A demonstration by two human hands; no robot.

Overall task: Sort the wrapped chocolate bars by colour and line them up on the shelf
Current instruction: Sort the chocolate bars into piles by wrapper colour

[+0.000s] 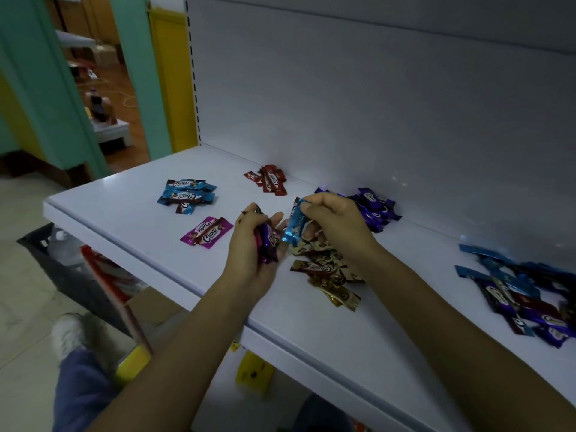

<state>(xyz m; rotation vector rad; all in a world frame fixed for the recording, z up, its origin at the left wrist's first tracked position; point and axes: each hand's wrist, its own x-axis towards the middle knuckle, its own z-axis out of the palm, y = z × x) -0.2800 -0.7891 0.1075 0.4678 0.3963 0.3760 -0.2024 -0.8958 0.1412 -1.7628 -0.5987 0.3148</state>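
White shop shelving fills the frame, its grey back panel (pixel 374 104) rising behind the shelf (pixel 343 325) where I sort wrapped chocolate bars by colour.

Head view: my left hand (pixel 246 247) grips a small bunch of bars (pixel 266 241), purple and maroon wrappers showing, while my right hand (pixel 335 222) pinches one light-blue bar (pixel 294 227) by its top end, just above the shelf. Taking my hands as the dial's centre, the light-blue pile (pixel 187 194) lies at ten o'clock, a red pile (pixel 269 179) at twelve against the back panel, a purple pile (pixel 374 210) at two, a lone magenta bar (pixel 207 232) at nine, and gold bars (pixel 327 272) at five, just under my right wrist. A mixed heap (pixel 523 294) of blue, purple and maroon waits well apart at four o'clock.

As I judge it, this bar belongs on the light-blue pile, so my right hand must cross over the left; lifting clear of the bunch should keep it from being knocked loose. Laying it flat, lettering up and parallel to its neighbours, would save straightening later, since no pile forms a line yet.
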